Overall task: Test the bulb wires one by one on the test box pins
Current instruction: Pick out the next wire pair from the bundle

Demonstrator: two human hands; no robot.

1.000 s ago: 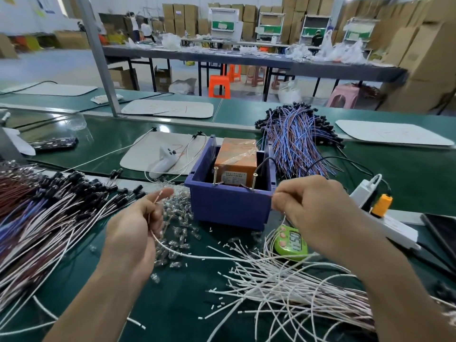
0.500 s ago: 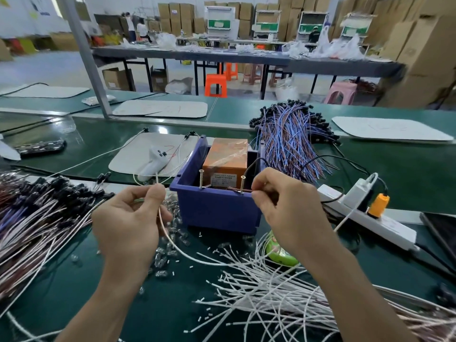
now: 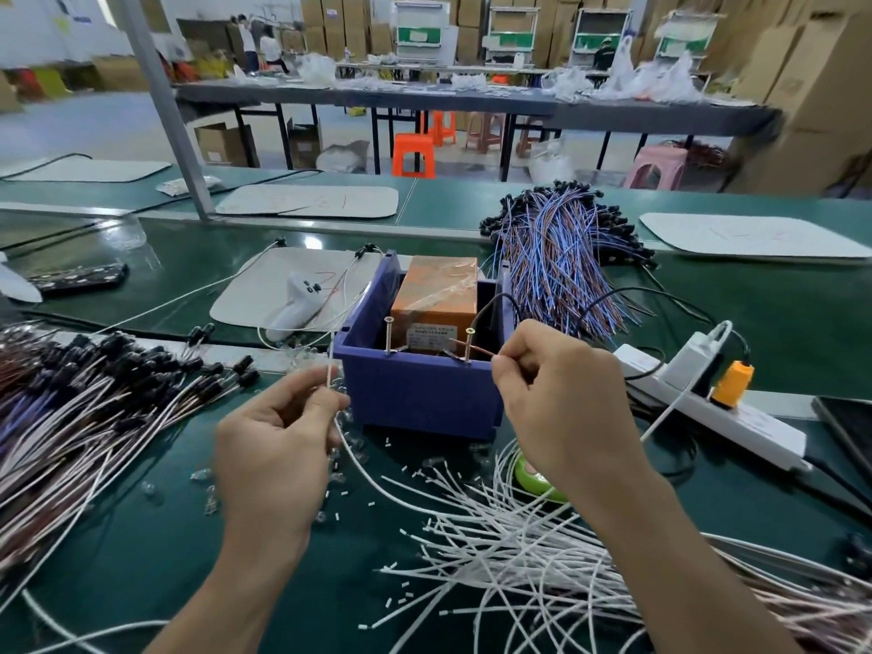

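1. Right hand (image 3: 561, 398) grip pinches the bare tip of the thin white bulb wire (image 3: 330, 365), across the right brass screw pin (image 3: 469, 344).
2. Left hand (image 3: 278, 446) grip pinches its other end upright; left brass screw pin (image 3: 388, 336) at 2 o'clock.

green timer (image 3: 538, 483): mostly hidden behind right hand (image 3: 561, 403). orange box label (image 3: 430, 333): print too small to read. dark tablet (image 3: 847, 431): cut by right edge.

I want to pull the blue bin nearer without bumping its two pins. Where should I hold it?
Probably hold the blue bin by its left side wall, coming from the left: that rim is bare, while the screw pins stand on the front rim and a black cable crosses the right wall.
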